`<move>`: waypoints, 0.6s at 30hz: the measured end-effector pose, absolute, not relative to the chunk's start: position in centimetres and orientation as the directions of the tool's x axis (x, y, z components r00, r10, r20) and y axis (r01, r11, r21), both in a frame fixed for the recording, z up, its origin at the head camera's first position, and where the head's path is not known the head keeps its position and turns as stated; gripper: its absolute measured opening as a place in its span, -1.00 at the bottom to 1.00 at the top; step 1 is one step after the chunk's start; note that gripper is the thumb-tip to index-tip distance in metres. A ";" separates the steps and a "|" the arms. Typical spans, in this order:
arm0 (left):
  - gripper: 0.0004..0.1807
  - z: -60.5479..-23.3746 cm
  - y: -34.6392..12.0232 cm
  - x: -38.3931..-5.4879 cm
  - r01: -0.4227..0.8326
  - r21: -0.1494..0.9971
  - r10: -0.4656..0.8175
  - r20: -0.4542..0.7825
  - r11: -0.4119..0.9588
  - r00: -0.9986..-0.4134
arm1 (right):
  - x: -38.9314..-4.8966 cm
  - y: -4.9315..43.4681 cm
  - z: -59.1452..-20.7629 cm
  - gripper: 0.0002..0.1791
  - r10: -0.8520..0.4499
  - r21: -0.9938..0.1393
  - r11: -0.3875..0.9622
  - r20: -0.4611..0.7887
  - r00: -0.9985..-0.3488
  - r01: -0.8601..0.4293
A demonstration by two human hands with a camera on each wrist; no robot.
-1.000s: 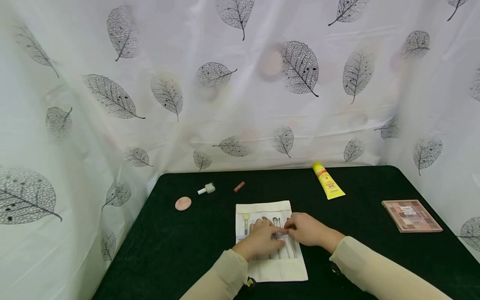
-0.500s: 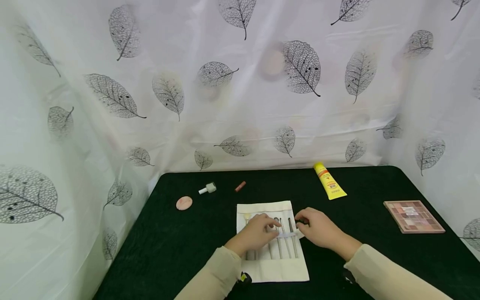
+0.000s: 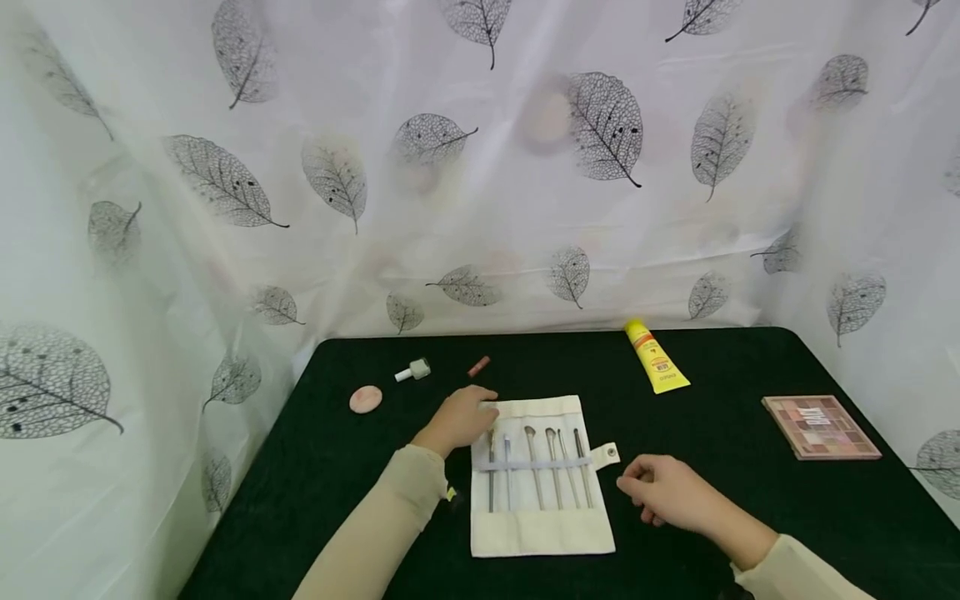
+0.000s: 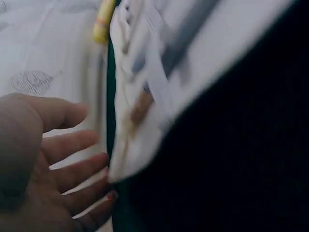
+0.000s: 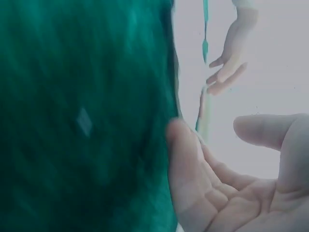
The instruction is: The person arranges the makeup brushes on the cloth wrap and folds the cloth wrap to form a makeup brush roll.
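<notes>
A cream makeup brush roll [image 3: 542,533] lies unrolled on the dark green cloth. Several slim makeup brushes [image 3: 553,468] are tucked under its white elastic band, bristles toward the far side. From the roll's right edge sticks out a snap tab [image 3: 606,455]. My left hand [image 3: 457,419] is over the roll's top left corner, and in the left wrist view its fingers [image 4: 77,175] are extended and hold nothing. Right of the tab, apart from it, my right hand [image 3: 671,492] hovers with loosely bent fingers. The right wrist view shows its thumb [image 5: 263,130] away from the fingers.
Beyond the roll lie a pink round puff [image 3: 366,399], a small bottle with a white cap [image 3: 414,370] and a reddish tube [image 3: 478,366]. A yellow tube [image 3: 657,357] lies back right, an eyeshadow palette [image 3: 821,427] at far right. A leaf-print curtain [image 3: 495,208] hangs behind.
Both hands have come off the middle of the roll. My left hand moved up to its top left corner; my right hand let go of the snap tab and drew back right.
</notes>
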State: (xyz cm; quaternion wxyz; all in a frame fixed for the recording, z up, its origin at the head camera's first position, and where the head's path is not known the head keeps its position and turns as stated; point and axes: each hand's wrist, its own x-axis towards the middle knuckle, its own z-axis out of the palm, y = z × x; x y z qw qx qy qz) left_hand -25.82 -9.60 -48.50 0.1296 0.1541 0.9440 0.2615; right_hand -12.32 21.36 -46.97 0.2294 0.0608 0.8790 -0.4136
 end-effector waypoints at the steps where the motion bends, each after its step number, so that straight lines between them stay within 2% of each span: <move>1: -0.56 -48.8 -9.8 -26.1 0.204 0.520 0.343 -0.187 0.830 -0.920 | -12.0 21.2 -47.3 -0.73 -0.100 -0.703 0.630 -0.494 -0.864 0.330; 4: -0.54 -49.4 -10.0 -26.5 0.154 0.509 0.308 -0.234 0.847 -0.922 | -11.3 20.9 -48.1 -0.67 -0.174 -0.716 0.575 -0.580 -0.796 0.396; 8: -0.58 -49.8 -10.1 -26.7 0.139 0.539 0.304 -0.230 0.831 -0.924 | -10.7 20.7 -48.6 -0.67 -0.267 -0.750 0.492 -0.612 -0.744 0.441; 12: -0.65 -49.9 -10.2 -26.8 0.095 0.578 0.280 -0.240 0.811 -0.930 | -10.1 20.2 -48.9 -0.73 -0.326 -0.774 0.460 -0.603 -0.728 0.435; 18: -0.69 -49.6 -10.8 -26.9 0.085 0.595 0.271 -0.230 0.799 -0.935 | -10.5 20.3 -49.0 -0.85 -0.322 -0.786 0.416 -0.598 -0.734 0.458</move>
